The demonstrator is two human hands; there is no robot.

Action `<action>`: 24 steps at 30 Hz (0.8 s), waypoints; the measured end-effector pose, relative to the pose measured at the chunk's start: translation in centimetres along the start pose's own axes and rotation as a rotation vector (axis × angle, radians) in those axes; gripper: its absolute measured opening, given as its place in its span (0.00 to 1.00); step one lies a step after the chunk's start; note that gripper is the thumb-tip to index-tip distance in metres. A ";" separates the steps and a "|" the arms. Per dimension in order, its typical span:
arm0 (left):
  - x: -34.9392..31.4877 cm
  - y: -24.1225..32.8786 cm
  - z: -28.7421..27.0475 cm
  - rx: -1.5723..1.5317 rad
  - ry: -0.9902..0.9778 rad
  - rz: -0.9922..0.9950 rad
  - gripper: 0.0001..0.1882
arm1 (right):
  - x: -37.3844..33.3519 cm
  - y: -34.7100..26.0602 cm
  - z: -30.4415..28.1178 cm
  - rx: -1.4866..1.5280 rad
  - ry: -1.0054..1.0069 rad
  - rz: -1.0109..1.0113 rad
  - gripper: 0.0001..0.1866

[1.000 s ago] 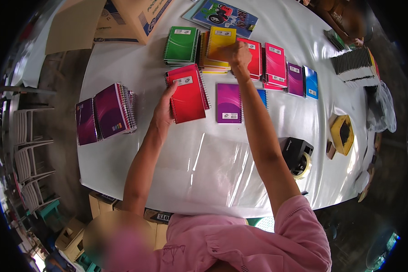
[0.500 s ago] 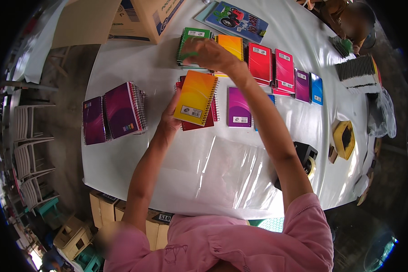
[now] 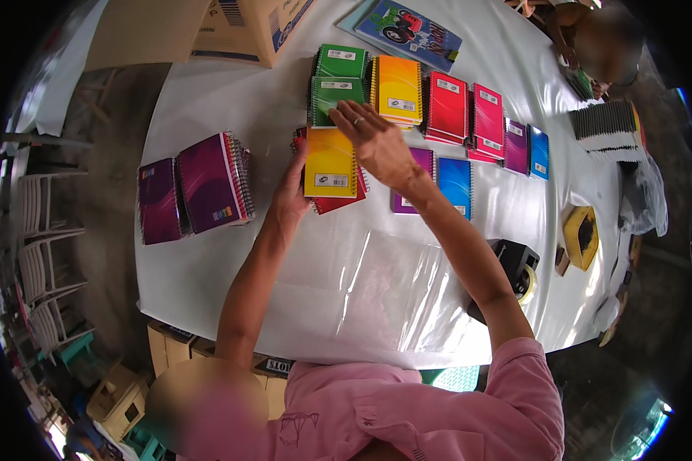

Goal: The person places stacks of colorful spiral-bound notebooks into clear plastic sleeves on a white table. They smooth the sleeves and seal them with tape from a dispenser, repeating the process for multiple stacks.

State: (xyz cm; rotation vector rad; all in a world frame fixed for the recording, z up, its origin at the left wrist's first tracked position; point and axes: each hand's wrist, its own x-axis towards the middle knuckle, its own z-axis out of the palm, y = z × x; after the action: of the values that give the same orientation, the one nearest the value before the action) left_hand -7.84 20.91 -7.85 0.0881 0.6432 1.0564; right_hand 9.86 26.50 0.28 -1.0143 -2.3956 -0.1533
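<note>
My left hand is closed on the left edge of a small yellow spiral notebook, with a red notebook showing beneath it. My right hand reaches over the yellow notebook's upper right corner. Its fingers lie stretched across the lower part of a green notebook, and its thumb is hidden. Another green notebook lies just beyond. To the right, partly behind my right wrist, are a purple notebook and a blue notebook.
Yellow, red and pink notebooks line the far side. Purple notebooks lie left. A black tape dispenser is by my right forearm, a yellow container farther right. A cardboard box stands far left; a person sits far right.
My right hand has drawn back toward me and right, uncovering the green notebooks. The yellow notebook in my left hand has straightened and shifted slightly nearer the green ones.
</note>
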 end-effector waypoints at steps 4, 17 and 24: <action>0.9 -0.3 0.1 0.032 -0.008 0.041 0.25 | 1.6 1.8 -0.5 -0.041 0.038 0.116 0.27; 0.9 0.4 -0.2 0.094 0.037 0.079 0.30 | 2.1 3.5 0.2 0.146 0.057 0.198 0.22; 0.3 0.8 -0.4 -0.202 -0.213 -0.012 0.31 | -3.2 -5.4 -2.7 0.041 -0.114 -0.086 0.16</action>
State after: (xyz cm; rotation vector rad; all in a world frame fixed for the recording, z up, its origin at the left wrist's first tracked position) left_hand -8.58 21.42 -8.05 0.0201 0.3423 1.0786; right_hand 9.12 19.81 1.45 -0.9246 -2.5365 -0.0788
